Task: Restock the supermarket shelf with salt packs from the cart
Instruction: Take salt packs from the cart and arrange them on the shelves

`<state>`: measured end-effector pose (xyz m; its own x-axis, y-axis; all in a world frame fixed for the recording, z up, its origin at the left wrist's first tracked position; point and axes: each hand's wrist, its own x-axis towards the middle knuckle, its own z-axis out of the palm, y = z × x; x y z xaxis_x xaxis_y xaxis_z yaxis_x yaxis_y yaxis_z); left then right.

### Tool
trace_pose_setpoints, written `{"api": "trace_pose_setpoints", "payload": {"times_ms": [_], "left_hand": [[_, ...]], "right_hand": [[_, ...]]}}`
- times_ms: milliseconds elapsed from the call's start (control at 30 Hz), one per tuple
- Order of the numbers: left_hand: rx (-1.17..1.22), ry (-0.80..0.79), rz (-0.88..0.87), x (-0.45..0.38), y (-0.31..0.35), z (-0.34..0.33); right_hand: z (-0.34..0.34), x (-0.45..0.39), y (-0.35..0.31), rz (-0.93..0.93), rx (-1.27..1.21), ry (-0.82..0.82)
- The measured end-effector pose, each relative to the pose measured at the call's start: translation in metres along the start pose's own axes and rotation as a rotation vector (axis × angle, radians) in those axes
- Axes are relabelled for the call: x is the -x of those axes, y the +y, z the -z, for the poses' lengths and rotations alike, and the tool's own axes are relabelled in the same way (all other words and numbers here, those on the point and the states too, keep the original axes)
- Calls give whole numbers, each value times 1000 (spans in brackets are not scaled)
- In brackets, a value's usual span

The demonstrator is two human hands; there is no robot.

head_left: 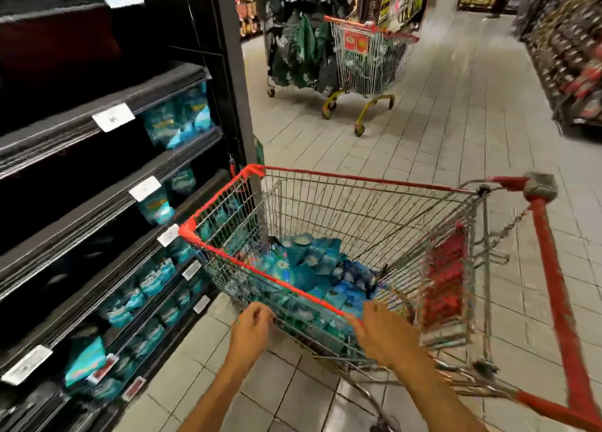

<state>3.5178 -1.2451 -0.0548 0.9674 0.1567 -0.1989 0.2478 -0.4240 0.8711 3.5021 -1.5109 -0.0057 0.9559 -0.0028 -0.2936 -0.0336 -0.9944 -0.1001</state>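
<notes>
A wire shopping cart with a red rim (260, 270) stands beside the shelf. Several teal and blue salt packs (306, 265) lie heaped on its floor. More teal packs (177, 118) stand on the dark shelves at left, some also on the lower shelf (153, 280). My left hand (255, 327) hovers just outside the cart's near side with its fingers loosely curled and nothing in it. My right hand (381, 332) is at the near rim, and its fingers curl over the red edge. The picture is blurred by motion.
The shelf's black upright post (233, 82) stands at the cart's far left corner. The cart's red handle (553, 285) runs along the right. A second cart (368, 60) with green bags stands further down the tiled aisle. Stocked shelves (573, 66) line the far right.
</notes>
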Motion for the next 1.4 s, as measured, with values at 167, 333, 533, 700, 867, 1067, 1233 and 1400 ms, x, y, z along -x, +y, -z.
{"api": "trace_pose_setpoints", "payload": {"times_ms": [167,333,533,700,867,1067,1233,1400], "left_hand": [[-62,21,-43,-67,11,15],[-466,-63,-377,-136,32,5],[-796,-346,-543,-208,20,-22],[-1211,-606,-521,-253,10,-25],[-1219,-651,-492,-268,3,-31],[-1184,-728,-546,-281,9,-30],[-1129,-793,-676,-286,18,-31],[-1122,-824,-612,-293,12,-36]], "right_hand": [[-20,-43,-28,4,29,-12],[-34,-75,-34,2,114,126],[-44,-107,-35,50,112,106],[-34,-122,-35,-19,124,88],[-36,-136,-27,-17,157,199],[-38,-152,-20,26,133,267],[-37,-160,-14,4,141,205],[-27,-159,-16,-23,132,146]]}}
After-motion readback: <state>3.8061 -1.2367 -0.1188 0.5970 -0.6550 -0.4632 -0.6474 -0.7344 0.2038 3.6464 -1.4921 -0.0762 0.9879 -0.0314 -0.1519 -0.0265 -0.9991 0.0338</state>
